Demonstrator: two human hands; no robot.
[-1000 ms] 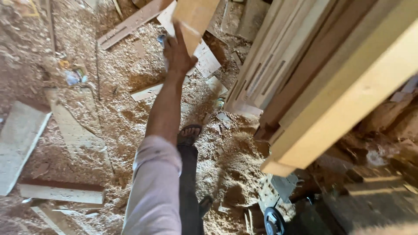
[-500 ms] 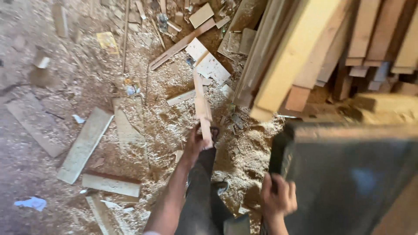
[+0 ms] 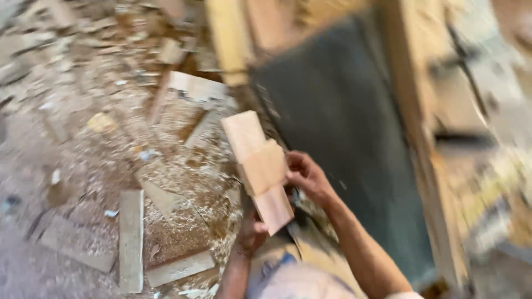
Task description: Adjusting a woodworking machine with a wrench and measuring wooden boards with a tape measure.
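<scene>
Pale wood forms the block [image 3: 257, 166] held at the middle of the view, a short plank tilted with its upper end toward the dark panel [image 3: 338, 127] and its lower end toward the person. Right hand [image 3: 305, 176]: fingers closed on the block's right edge at mid-length, grip clamped on the wood. Left hand [image 3: 252, 232]: positioned under the block's lower end, fingers curled up against it; motion blur prevents confirming whether this grip is fully closed on the block or only supporting it. The block is held in the air above the floor [image 3: 66, 243].

Left of the block, the floor is covered in sawdust and offcuts. A long flat board [image 3: 131, 238] lies lengthwise well left of the block, and a shorter strip [image 3: 180, 268] lies just beside that board's near end. A light-coloured rectangular offcut [image 3: 197, 87] lies above and left of the block. Right of the block stands the dark panel, and a pale timber beam [image 3: 230, 39] runs beyond the block's upper end.
</scene>
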